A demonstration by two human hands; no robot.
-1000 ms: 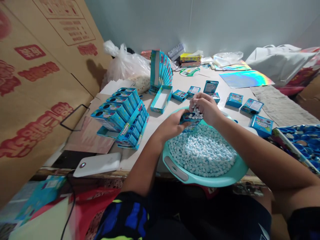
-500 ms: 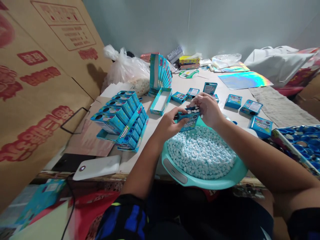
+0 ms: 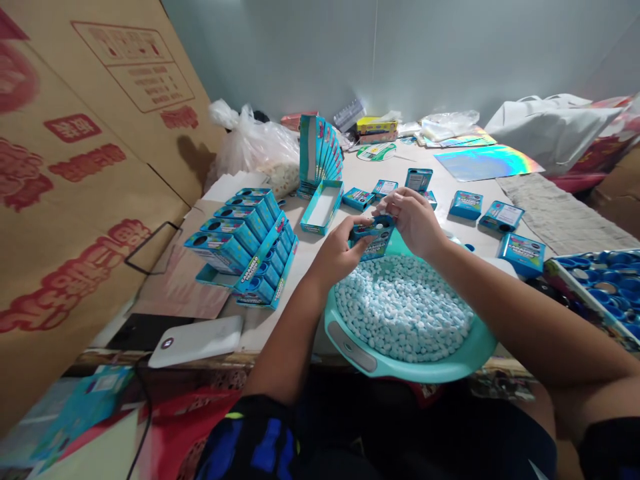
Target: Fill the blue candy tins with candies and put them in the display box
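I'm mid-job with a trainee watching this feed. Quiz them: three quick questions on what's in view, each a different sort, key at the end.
1. What is the left-hand grip holding?
2. True or false: the holographic sheet lies nearer to the person's body than the turquoise basin does.
3. Fill in the missing colour: the basin holds a heap of small pale-blue and ____ candies.

Key:
1. A blue candy box.
2. False; the sheet lies farther back on the table, beyond the basin.
3. White.
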